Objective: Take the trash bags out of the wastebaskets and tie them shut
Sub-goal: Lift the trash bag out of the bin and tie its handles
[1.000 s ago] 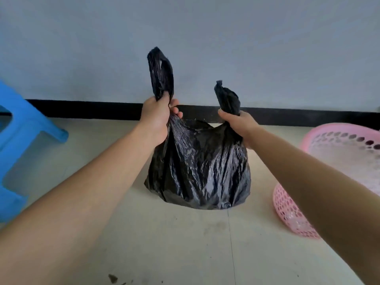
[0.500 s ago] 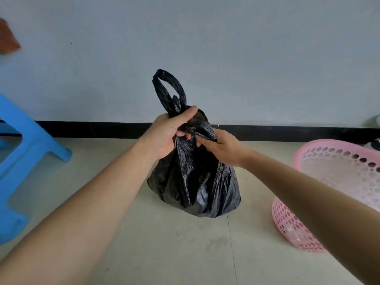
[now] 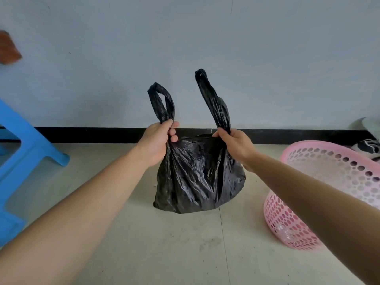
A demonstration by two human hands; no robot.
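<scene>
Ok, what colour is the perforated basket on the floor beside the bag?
Pink. The basket shows best in the head view, right of the black bag.

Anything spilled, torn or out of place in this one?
Nothing is spilled or torn. The black bag looks intact. The left hand and right hand each grip a handle, and the handles are not yet tied. The pink basket at the right looks tipped over, though the wide lens may exaggerate that.

1. Black trash bag (image 3: 197,177) — glossy, crinkled, bulging; out of the basket, base on the floor, untied.
2. Left handle loop (image 3: 162,103) and right handle loop (image 3: 213,101) — raised upright, held apart.
3. Pink wastebasket (image 3: 287,219) — perforated plastic, right of the bag, not touching it.
</scene>
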